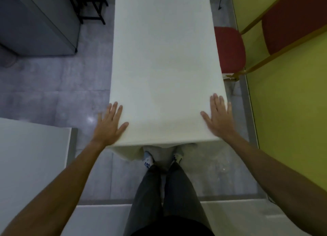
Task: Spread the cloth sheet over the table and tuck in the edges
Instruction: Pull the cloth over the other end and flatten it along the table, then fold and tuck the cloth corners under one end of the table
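- Head view: white sheet (164, 64) covers the counter top, lying smooth and flat, no visible wrinkles.
- Left hand (108, 125) open, fingers spread, palm down at the near left corner, partly over the edge.
- Right hand (216, 114) open, flat on the sheet at the near right corner.
- Sheet hangs loose below the near edge, above the person's feet.
- Red chair (230, 49) just beside the counter's right side.
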Demonstrator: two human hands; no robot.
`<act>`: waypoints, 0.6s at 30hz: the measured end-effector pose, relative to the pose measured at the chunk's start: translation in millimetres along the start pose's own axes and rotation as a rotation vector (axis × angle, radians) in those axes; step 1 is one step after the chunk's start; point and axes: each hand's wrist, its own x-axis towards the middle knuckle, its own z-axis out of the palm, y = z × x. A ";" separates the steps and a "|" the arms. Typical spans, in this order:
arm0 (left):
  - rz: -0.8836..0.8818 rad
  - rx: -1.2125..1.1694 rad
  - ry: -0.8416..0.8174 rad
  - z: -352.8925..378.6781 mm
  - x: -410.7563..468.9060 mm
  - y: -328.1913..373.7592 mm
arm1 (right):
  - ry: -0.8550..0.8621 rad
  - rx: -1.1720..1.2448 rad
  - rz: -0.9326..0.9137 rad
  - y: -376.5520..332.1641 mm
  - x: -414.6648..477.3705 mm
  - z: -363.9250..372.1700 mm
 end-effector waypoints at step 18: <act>0.209 -0.002 0.017 15.9 -9.0 123.8 | 0.047 0.048 -0.006 -84.2 -54.9 12.4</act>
